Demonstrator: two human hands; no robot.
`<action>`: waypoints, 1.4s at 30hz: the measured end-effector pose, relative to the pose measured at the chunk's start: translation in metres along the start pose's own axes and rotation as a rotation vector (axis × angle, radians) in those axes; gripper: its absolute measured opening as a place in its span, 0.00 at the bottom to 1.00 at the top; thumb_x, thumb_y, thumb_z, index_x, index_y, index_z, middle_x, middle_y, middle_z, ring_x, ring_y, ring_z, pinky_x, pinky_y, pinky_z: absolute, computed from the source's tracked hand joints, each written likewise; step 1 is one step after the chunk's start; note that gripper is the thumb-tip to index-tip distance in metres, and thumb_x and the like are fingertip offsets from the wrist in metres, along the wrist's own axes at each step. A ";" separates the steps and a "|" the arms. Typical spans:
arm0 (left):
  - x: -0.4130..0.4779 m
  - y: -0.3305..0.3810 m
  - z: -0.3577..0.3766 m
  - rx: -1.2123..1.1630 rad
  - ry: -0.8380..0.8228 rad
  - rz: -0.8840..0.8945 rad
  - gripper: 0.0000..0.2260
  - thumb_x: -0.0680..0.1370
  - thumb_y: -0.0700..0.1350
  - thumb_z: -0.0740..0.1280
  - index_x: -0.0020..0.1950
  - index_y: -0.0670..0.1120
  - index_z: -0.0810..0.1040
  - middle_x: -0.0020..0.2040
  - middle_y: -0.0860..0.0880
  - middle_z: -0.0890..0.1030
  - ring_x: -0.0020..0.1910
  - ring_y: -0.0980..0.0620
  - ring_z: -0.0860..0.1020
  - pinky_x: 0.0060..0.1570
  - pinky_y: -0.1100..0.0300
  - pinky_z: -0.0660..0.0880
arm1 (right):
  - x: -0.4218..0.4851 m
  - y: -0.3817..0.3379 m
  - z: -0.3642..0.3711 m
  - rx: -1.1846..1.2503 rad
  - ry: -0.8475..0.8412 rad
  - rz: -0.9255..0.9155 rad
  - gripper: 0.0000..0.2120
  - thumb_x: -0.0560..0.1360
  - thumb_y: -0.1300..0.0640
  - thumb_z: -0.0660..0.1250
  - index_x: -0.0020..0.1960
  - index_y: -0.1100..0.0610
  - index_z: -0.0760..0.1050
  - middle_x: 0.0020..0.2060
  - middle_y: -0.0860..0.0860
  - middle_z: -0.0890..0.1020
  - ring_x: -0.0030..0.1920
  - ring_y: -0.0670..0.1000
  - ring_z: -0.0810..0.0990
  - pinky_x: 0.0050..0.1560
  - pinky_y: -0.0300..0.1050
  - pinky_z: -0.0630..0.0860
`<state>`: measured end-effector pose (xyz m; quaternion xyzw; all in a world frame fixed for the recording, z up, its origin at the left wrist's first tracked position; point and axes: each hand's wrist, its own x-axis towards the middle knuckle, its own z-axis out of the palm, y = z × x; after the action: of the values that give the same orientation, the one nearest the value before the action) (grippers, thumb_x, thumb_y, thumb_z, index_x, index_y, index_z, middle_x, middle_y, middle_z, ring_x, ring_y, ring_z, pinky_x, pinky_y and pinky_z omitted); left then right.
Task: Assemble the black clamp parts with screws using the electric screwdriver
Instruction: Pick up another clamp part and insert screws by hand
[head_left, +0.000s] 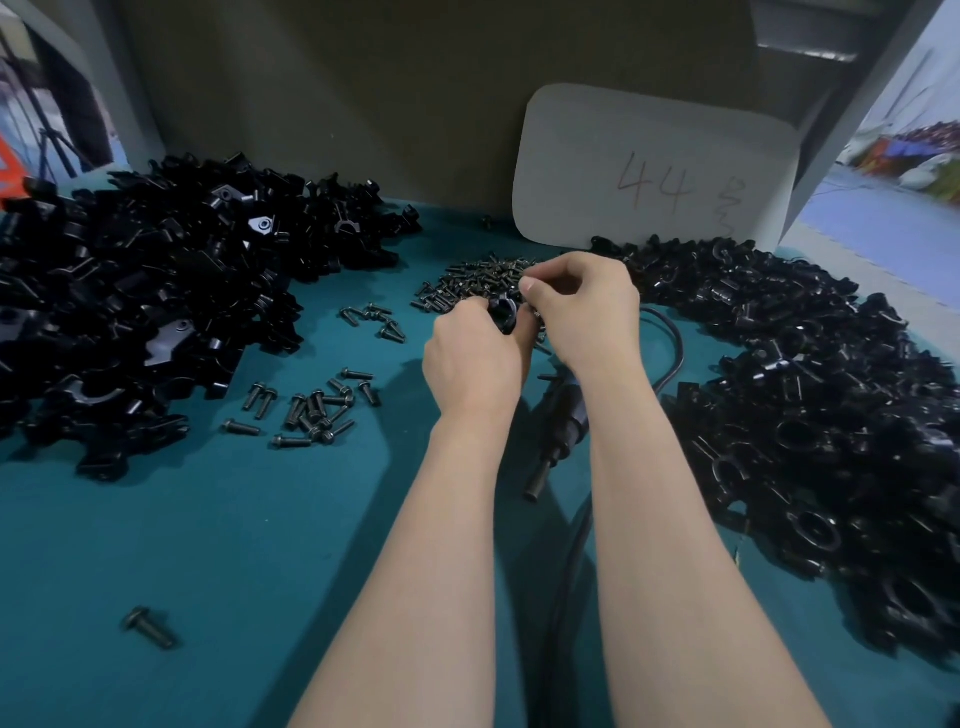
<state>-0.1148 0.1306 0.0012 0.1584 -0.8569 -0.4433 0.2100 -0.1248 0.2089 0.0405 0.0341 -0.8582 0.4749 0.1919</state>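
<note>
The clamp part (503, 313) sits up off the table between the two hands, over the near edge of the heap of small screws (475, 283). Its round opening shows between the fingers. The left hand (470, 364) grips it from below and from the left, fingers curled round its body. The right hand (582, 312) is closed at the clamp's right edge, thumb pressed to forefinger, pinching what looks like a screw (535, 311). It is too small to be sure, and I cannot tell whether it has entered its hole.

The electric screwdriver (563, 415) matters next, I would say. It lies flat on the teal table (208, 545) just on the near side of the hands, partly under the right wrist and held by nobody. Its long axis runs roughly away from the person: the bit end points back toward them and a little left, and the body end goes off under the right hand. Its cable (671, 345) loops out to the right. The right hand is plainly nearer to it and need only let go of the screw and drop back, while the left keeps the clamp steady.

Further out, larger bolts (311, 410) lie scattered to the left, with one lone bolt (150, 627) near the front. Heaps of black parts flank the work, left pile (145, 312) and right pile (805, 405), and a white card (597, 156) marked 44 leans at the back.
</note>
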 end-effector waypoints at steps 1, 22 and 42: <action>0.000 0.001 0.000 -0.004 -0.004 0.000 0.21 0.76 0.60 0.63 0.56 0.44 0.79 0.48 0.44 0.82 0.48 0.41 0.79 0.43 0.53 0.76 | 0.000 0.000 0.000 -0.007 0.003 0.002 0.06 0.75 0.59 0.69 0.42 0.50 0.79 0.38 0.43 0.80 0.44 0.43 0.79 0.46 0.35 0.74; 0.000 0.000 -0.003 0.033 0.002 0.063 0.16 0.77 0.59 0.64 0.46 0.46 0.76 0.39 0.49 0.76 0.42 0.43 0.78 0.37 0.56 0.69 | 0.005 0.006 0.003 -0.130 -0.086 0.048 0.07 0.79 0.58 0.62 0.54 0.55 0.78 0.46 0.47 0.78 0.48 0.46 0.74 0.47 0.37 0.67; 0.007 -0.005 -0.016 -0.515 -0.063 -0.233 0.09 0.76 0.51 0.68 0.39 0.48 0.80 0.32 0.50 0.83 0.39 0.49 0.83 0.40 0.57 0.79 | -0.001 0.017 0.009 -0.072 -0.015 0.093 0.20 0.81 0.46 0.56 0.47 0.61 0.78 0.41 0.52 0.82 0.44 0.53 0.78 0.44 0.46 0.71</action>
<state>-0.1119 0.1134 0.0072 0.1835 -0.6981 -0.6724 0.1641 -0.1308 0.2108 0.0223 -0.0090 -0.8769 0.4516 0.1643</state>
